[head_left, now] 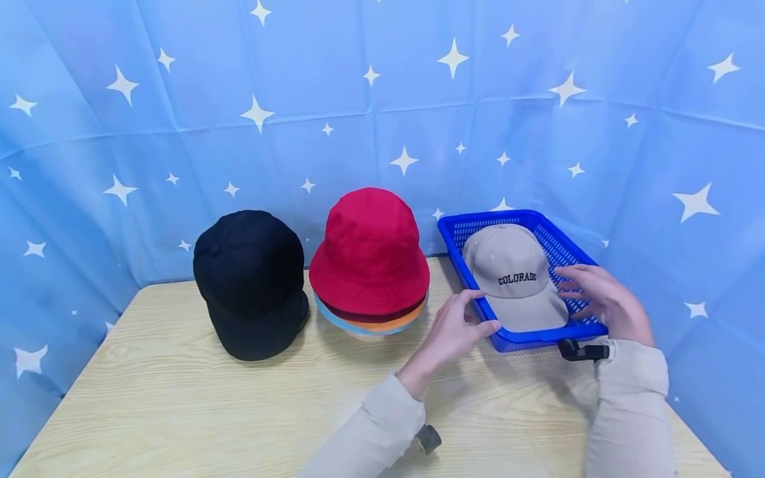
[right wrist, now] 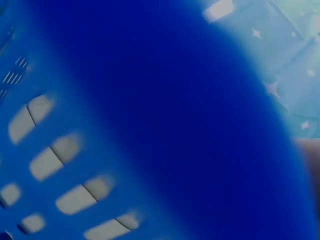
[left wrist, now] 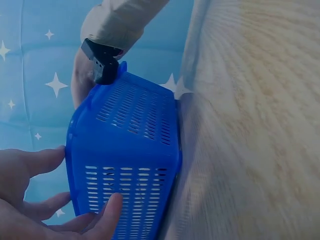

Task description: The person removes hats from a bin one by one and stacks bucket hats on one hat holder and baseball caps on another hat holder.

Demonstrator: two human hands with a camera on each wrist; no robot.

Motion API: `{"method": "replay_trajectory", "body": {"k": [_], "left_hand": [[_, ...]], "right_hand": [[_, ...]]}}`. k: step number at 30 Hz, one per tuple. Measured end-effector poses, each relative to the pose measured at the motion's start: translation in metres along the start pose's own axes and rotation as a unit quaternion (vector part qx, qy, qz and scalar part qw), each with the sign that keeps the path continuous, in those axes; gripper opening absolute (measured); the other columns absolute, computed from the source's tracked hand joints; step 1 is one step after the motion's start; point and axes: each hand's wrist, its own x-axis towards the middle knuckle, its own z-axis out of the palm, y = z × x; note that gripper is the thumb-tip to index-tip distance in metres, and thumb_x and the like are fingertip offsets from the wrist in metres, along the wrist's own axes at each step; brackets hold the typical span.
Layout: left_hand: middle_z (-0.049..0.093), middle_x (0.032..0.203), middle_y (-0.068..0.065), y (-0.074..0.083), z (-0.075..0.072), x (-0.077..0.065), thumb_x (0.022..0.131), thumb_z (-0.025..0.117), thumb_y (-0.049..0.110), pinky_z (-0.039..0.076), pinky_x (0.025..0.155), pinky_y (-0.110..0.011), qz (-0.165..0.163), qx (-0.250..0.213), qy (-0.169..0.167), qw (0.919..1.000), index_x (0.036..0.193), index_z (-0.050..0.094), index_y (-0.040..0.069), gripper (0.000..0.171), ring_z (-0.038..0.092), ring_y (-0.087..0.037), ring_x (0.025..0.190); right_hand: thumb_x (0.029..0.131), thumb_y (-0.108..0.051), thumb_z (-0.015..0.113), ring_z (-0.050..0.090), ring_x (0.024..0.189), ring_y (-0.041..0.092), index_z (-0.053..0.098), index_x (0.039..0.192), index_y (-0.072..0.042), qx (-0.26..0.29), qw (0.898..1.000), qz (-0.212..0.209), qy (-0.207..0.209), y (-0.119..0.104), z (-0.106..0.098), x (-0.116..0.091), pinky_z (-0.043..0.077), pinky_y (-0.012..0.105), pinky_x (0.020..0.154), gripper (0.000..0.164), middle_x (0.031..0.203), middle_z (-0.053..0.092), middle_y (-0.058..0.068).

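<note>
A beige baseball cap (head_left: 508,255) lettered COLORADO lies in a blue perforated basket (head_left: 520,337), its brim toward the front. At the basket's left front rim is my left hand (head_left: 451,328), the thumb and fingers spread along the edge. The left wrist view shows those fingers (left wrist: 114,212) by the outer wall, not curled round it. My right hand (head_left: 609,302) reaches over the right rim, fingers extended inside beside the cap; whether they touch it I cannot tell. Blue plastic fills most of the right wrist view and hides the right fingers.
Left of the basket, a red bucket hat (head_left: 373,252) tops a stack with blue and orange brims beneath. A black cap (head_left: 251,285) stands farther left. The wooden table (head_left: 197,405) backs onto a blue star-patterned curtain (head_left: 335,79).
</note>
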Motion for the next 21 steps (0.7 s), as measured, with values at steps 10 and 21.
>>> {"method": "replay_trajectory", "body": {"k": [10, 21], "left_hand": [[0.063, 0.138, 0.005, -0.0045, 0.0001, 0.0017, 0.089, 0.083, 0.033, 0.056, 0.080, -0.026, 0.002, -0.013, -0.013, 0.9998, 0.139, 0.061, 0.033, 0.055, 0.068, -0.023, 0.114], [0.061, 0.142, 0.008, -0.0039, 0.0012, 0.0006, 0.090, 0.082, 0.033, 0.057, 0.084, -0.026, -0.008, -0.015, -0.014, 0.9997, 0.141, 0.059, 0.034, 0.057, 0.067, -0.019, 0.113]], "right_hand": [[0.106, -0.053, 0.047, 0.054, 0.126, 0.036, 0.037, 0.141, 0.001, -0.014, 1.000, 0.005, 0.025, 0.0002, 0.0007, -0.0021, 0.059, 0.041, 0.094, 0.065, 0.141, 0.047, 0.025], [0.101, -0.001, 0.062, 0.069, 0.069, 0.009, 0.074, 0.107, -0.019, 0.187, 0.975, -0.118, -0.005, -0.0045, 0.0026, -0.0001, 0.060, 0.024, 0.061, 0.022, 0.087, 0.074, -0.005]]}}
